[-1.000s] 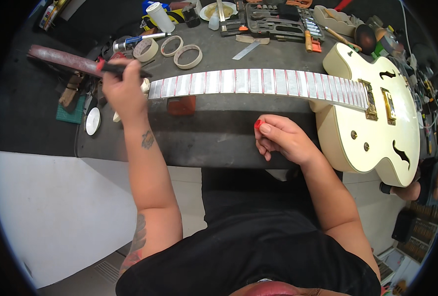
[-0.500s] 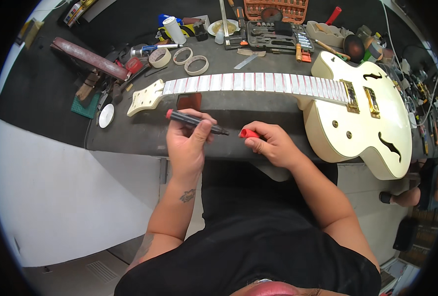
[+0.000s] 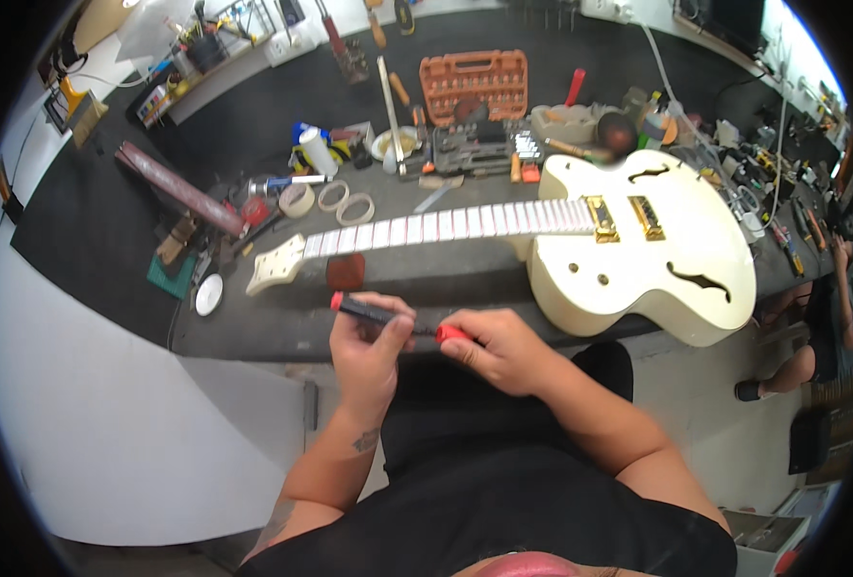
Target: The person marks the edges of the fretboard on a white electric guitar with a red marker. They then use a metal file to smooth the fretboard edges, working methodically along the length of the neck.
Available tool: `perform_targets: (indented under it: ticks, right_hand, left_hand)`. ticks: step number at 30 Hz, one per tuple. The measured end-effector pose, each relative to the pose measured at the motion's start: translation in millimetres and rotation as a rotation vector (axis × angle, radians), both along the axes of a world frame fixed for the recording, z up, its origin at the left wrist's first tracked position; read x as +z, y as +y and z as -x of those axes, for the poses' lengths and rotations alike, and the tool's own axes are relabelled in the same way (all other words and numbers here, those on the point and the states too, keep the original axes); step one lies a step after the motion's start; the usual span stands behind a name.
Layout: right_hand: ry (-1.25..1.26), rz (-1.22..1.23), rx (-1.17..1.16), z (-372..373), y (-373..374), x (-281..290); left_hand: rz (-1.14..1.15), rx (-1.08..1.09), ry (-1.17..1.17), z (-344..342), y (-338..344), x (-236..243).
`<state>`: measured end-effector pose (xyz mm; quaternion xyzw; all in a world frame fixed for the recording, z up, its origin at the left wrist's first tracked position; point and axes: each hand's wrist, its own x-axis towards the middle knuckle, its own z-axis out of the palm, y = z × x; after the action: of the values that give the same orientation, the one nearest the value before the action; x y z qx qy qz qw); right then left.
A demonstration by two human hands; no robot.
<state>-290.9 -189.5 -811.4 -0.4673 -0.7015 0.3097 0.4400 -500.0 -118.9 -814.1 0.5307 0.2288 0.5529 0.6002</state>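
While both hands meet below the guitar [image 3: 638,250], left hand [image 3: 369,351] grasping marker [image 3: 374,312] (black barrel), right hand [image 3: 499,351] pinching its red cap [image 3: 451,334], tape rolls [image 3: 345,204] above the neck.

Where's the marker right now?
Head view, lower centre: the black marker is held between the left hand and right hand, just in front of the cream guitar.

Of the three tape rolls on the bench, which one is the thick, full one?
The leftmost roll, next to the red disc: it stands taller with a small core hole. The other two rolls are thin, nearly empty rings lying flat.
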Motion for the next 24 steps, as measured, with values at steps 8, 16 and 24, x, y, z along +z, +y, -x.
perform_targets:
  ticks: [8,16,24]
  right_hand:
    - [0.11,0.048,0.053,3.4,-15.2,12.2]
    - [0.358,0.423,0.415,-8.1,-20.8,32.1]
    - [0.232,-0.223,0.124,-4.0,-32.2,98.9]
  left_hand:
    - [-0.154,-0.125,-0.082,-10.2,-22.1,-2.6]
    - [-0.46,-0.202,0.0,2.3,-30.1,26.6]
    - [-0.239,0.104,0.337,23.2,9.1,-10.7]
